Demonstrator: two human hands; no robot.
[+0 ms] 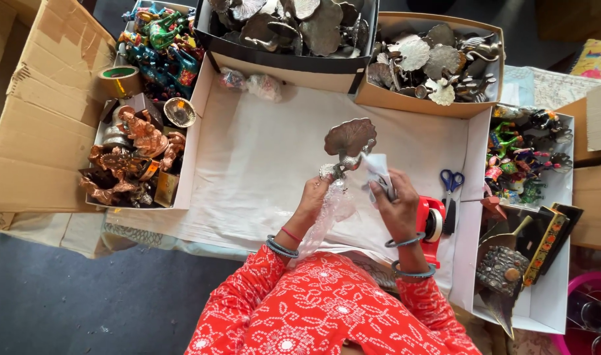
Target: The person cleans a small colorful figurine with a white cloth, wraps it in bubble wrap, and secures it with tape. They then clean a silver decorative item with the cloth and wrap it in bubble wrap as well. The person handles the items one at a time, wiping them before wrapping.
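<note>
Silvery metal peacock figurine (348,141) stands raised over the white tabletop (261,164), its base pinched in her left hand (313,194) along with clear bubble wrap (326,213), while her right hand (395,204) grips white paper (378,167) just beside it, a red tape dispenser (430,223) near that wrist.

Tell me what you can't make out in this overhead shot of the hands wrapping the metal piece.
Head view only:
- Base of the silver peacock figure: covered by the left hand and bubble wrap.
- What the right hand pinches: a white wrap, material unclear.
- Red tape dispenser: partly behind the right wrist.
- Black tray of metal leaves: cut off by the top edge.
- Pink tub: cut off at the right corner.
</note>
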